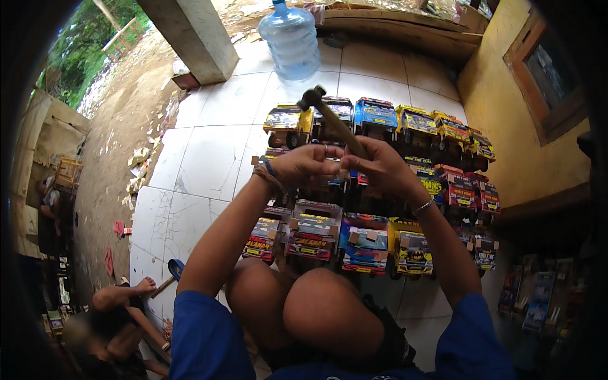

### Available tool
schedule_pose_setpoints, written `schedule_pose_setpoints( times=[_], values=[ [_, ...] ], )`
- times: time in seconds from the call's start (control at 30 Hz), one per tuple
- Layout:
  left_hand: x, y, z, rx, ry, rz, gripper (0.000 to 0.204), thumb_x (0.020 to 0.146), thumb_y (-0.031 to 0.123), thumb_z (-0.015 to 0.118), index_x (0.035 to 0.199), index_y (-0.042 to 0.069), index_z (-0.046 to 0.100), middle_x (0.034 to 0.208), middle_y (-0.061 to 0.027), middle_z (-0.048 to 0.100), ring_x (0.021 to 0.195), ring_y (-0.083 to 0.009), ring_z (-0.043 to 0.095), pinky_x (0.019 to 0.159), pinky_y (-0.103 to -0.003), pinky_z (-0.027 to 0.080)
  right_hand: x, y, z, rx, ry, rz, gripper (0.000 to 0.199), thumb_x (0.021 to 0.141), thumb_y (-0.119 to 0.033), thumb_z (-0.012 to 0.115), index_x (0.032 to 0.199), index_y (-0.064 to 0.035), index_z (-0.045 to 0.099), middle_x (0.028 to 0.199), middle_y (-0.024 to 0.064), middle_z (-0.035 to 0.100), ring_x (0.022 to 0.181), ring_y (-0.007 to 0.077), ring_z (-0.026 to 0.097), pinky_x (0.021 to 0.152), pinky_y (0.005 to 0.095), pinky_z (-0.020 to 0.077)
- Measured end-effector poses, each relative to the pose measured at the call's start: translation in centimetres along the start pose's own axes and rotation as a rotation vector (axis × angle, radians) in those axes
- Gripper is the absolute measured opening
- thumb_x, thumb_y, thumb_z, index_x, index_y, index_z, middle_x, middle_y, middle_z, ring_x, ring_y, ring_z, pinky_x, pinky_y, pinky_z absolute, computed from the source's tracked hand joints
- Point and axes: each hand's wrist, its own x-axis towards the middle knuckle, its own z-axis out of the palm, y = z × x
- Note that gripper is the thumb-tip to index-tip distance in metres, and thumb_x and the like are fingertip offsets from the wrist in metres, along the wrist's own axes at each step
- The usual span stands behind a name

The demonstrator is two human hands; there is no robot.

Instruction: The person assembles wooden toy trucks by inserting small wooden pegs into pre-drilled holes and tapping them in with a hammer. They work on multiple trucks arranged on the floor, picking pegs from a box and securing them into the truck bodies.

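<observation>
My right hand grips the wooden handle of a hammer. The hammer slants up and to the left, and its dark metal head is raised over the far row of toy trucks. Close beside it is my left hand, its thumb and fingers pinched together near my right fingertips. Whatever lies in that pinch is too small to make out. Beneath and around both hands stand several colourful toy trucks in rows, among them a blue truck at the far side and a yellow truck near my knees.
White tiles cover the floor, with bare earth to the left. A blue water jug stands beyond the trucks, near a pillar. At lower left sits another person. A yellow wall rises on the right.
</observation>
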Motion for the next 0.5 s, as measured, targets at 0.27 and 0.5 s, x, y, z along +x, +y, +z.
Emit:
schedule_pose_setpoints(
  times=[0.27,0.5],
  values=[
    [3.4,5.6,-3.1,0.737,0.181,-0.110,0.030,0.086,0.020,0.077,0.111,0.006,0.071,0.098,-0.0031,0.074,0.097,-0.0119,0.067,0.086,-0.024,0.050,-1.6,1.1,-0.8,-0.046,0.453,0.028,0.028,0.099,-0.035,0.061,0.099,-0.0072,0.055,0.062,-0.0099,0.040,0.043,-0.0015,0.038,0.037,0.0172,0.0303],
    [7.6,4.6,-5.6,0.993,0.279,-0.425,0.030,0.081,0.029,0.082,0.101,0.008,0.075,0.091,-0.0016,0.073,0.084,-0.0100,0.062,0.081,-0.027,0.048,-6.1,2.8,0.5,-0.018,0.467,0.289,0.032,0.097,-0.036,0.064,0.096,-0.0042,0.061,0.069,-0.0076,0.051,0.057,0.0003,0.041,0.048,0.0197,0.0324]
  ],
)
